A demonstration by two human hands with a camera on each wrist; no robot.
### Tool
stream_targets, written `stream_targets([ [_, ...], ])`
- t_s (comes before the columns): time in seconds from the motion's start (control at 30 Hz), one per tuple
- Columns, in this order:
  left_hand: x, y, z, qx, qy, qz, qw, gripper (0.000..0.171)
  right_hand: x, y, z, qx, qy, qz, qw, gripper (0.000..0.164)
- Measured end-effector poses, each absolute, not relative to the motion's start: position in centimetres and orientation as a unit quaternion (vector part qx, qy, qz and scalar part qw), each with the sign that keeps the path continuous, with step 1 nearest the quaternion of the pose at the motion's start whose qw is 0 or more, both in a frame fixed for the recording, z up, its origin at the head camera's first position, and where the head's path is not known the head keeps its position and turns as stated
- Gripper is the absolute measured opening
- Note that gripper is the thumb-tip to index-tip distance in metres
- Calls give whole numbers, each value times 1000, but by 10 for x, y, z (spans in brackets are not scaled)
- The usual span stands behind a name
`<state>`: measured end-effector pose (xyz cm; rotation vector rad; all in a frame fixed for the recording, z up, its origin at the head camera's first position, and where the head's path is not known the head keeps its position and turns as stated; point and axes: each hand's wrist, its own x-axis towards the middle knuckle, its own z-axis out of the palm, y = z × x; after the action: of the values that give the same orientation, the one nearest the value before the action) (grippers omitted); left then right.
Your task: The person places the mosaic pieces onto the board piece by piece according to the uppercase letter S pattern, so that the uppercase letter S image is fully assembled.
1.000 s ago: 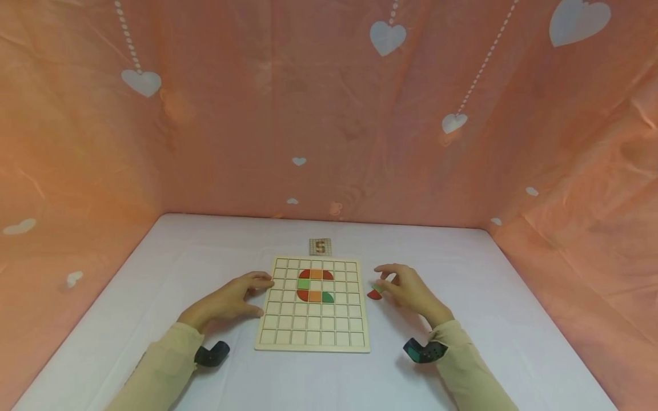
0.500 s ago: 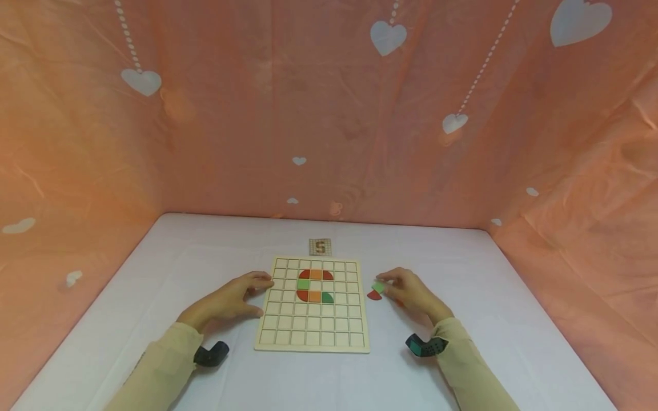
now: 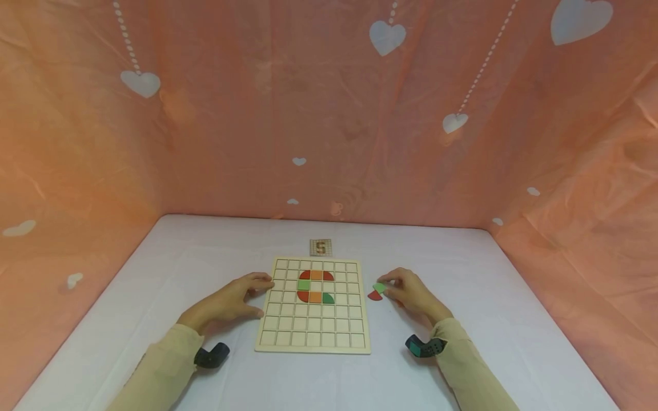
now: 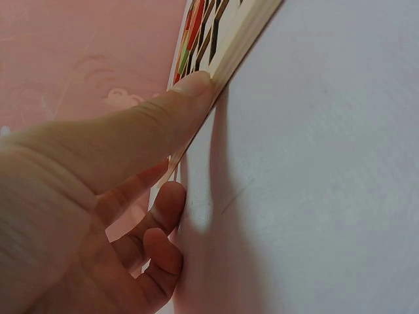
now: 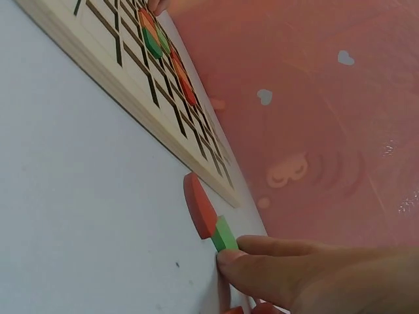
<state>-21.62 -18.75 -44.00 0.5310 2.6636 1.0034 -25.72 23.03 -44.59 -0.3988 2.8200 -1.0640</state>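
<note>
A wooden grid board (image 3: 313, 323) lies flat on the table. Set in its grid are red quarter-round tiles (image 3: 303, 296), orange square tiles (image 3: 316, 275), a light green square tile (image 3: 304, 285) and a dark green quarter-round tile (image 3: 328, 298). My left hand (image 3: 226, 297) touches the board's left edge with thumb and fingertips spread apart. Right of the board, my right hand (image 3: 413, 294) pinches a loose light green tile (image 5: 224, 233) between thumb and index finger. A loose red quarter-round tile (image 5: 199, 206) adjoins it on the board side. More red pieces (image 5: 265, 308) show partly beneath the hand.
Behind the board lies a small card (image 3: 321, 247) bearing a brown figure like a 5 on a grid. The white table (image 3: 241, 240) ends at a pinkish-orange cloth backdrop (image 3: 329, 142) with heart prints. Dark devices (image 3: 424, 346) sit at both wrists.
My right index finger has drawn in towards the thumb at the loose light green tile, leaving more of that tile visible. The left hand and the board stay put.
</note>
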Motion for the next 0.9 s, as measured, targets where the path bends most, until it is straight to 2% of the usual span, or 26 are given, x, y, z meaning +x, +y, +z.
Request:
stream_targets([
  [0.9, -215, -188, -441, 200, 906, 353, 118, 68, -258, 231, -436, -124, 920, -371, 29, 23],
])
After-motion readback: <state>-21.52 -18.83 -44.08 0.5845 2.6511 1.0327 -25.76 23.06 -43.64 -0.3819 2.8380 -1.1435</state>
